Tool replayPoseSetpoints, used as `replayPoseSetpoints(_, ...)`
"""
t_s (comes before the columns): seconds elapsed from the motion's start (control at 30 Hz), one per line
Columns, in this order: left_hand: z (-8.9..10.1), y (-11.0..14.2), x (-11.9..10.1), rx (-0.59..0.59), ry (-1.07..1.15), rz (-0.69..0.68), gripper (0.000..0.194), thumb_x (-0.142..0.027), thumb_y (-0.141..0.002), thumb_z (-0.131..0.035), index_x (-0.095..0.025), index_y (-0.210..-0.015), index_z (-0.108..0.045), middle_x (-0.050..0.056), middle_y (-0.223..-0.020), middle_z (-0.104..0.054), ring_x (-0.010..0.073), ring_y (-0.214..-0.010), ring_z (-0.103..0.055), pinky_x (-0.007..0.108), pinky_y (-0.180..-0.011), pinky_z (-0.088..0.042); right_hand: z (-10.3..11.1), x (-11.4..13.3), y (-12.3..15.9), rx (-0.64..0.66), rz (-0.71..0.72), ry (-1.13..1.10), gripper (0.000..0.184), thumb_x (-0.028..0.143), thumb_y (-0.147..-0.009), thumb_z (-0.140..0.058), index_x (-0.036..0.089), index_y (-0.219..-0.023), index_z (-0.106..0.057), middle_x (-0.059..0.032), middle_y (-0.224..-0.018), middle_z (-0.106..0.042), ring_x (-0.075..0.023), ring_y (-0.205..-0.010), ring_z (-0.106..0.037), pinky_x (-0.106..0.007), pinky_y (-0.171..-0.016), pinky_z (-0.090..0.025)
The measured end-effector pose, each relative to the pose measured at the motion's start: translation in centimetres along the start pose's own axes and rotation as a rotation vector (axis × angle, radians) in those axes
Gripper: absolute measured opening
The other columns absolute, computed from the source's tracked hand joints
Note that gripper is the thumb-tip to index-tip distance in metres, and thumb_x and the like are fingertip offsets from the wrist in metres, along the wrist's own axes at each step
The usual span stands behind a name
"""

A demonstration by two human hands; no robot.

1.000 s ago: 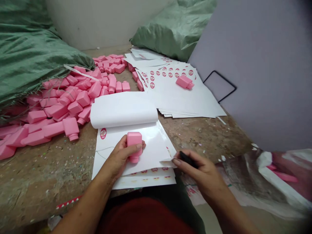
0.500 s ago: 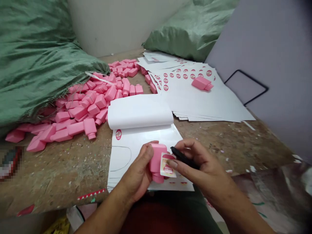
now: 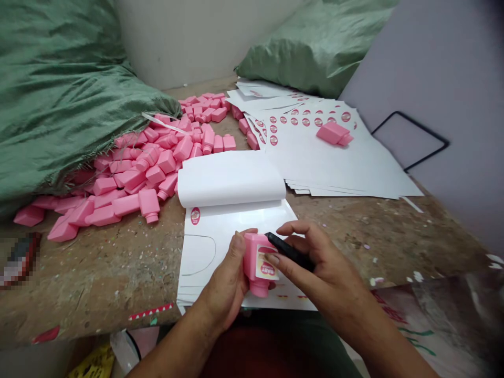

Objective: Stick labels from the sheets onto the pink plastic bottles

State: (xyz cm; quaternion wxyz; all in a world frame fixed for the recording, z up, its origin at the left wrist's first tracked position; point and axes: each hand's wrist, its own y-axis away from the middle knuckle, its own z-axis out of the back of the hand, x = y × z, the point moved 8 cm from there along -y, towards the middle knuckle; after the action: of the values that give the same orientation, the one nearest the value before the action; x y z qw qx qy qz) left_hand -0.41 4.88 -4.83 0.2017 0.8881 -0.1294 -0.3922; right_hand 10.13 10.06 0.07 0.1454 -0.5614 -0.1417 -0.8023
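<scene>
My left hand (image 3: 230, 281) grips a small pink plastic bottle (image 3: 252, 257), its neck pointing down toward me. A white-edged label (image 3: 263, 270) with red and yellow print lies against the bottle's front face. With my right hand (image 3: 315, 257) I hold a slim black pen-like tool (image 3: 289, 250), whose tip is by the bottle's base end. My right thumb touches the label. Beneath both hands lies a sticker sheet (image 3: 232, 226) with its far part curled over; one oval sticker (image 3: 195, 216) shows on its left side.
A heap of pink bottles (image 3: 157, 163) spreads across the wooden table (image 3: 118, 273) at the left, beside a green sack (image 3: 71, 105). Stacked sticker sheets (image 3: 334, 168) lie at the right, with one bottle (image 3: 334, 134) on them. Another green sack (image 3: 307, 52) stands behind.
The label has moved left onto the bottle's face; before, it stuck out past the bottle's right side. My right hand and the black tool have come closer to the bottle.
</scene>
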Motion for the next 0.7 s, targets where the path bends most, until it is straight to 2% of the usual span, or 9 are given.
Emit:
replayPoseSetpoints(0.13, 0.16, -0.06, 0.04, 0.007, -0.015, -0.005, 0.056, -0.063, -0.092, -0.039, -0.020, -0.128, -0.045, 0.015, -0.115, -0.062, 0.0228, -0.090, -0.063, 0.036, -0.073, -0.052, -0.04, -0.10, -0.15, 0.011, -0.017, 0.010, 0.027, 0.040, -0.083, -0.059, 0.026, -0.104, -0.048, -0.0019, -0.087, -0.070, -0.0239, -0.081, -0.066, -0.032, -0.060, -0.044)
replayPoseSetpoints(0.47, 0.02, 0.04, -0.27, 0.014, -0.086, -0.016, 0.056, -0.066, -0.087, -0.048, -0.022, -0.121, -0.048, 0.010, -0.111, -0.062, 0.0206, -0.086, -0.061, 0.029, -0.064, -0.046, -0.18, -0.34, -0.40, 0.007, -0.024, 0.033, 0.027, 0.041, -0.083, -0.059, 0.026, -0.105, -0.049, -0.0013, -0.085, -0.070, -0.0235, -0.077, -0.064, -0.033, -0.059, -0.042)
replayPoseSetpoints(0.6, -0.04, 0.18, -0.19, 0.026, -0.136, -0.024, 0.054, -0.053, -0.084, -0.064, -0.025, -0.126, -0.046, 0.007, -0.113, -0.060, 0.0199, -0.095, -0.060, 0.029, -0.074, -0.045, -0.16, -0.29, -0.34, -0.006, -0.009, 0.085, 0.025, 0.040, -0.084, -0.057, 0.027, -0.104, -0.050, -0.0017, -0.083, -0.070, -0.0246, -0.077, -0.065, -0.034, -0.062, -0.043)
replayPoseSetpoints(0.7, -0.05, 0.11, -0.12, 0.029, -0.144, -0.038, 0.058, -0.042, -0.079, -0.072, -0.026, -0.128, -0.045, 0.006, -0.113, -0.059, 0.0203, -0.099, -0.058, 0.032, -0.080, -0.046, 0.06, 0.34, -0.21, -0.059, 0.067, 0.218, 0.024, 0.039, -0.085, -0.055, 0.027, -0.105, -0.054, -0.0036, -0.085, -0.071, -0.0257, -0.075, -0.064, -0.036, -0.063, -0.043)
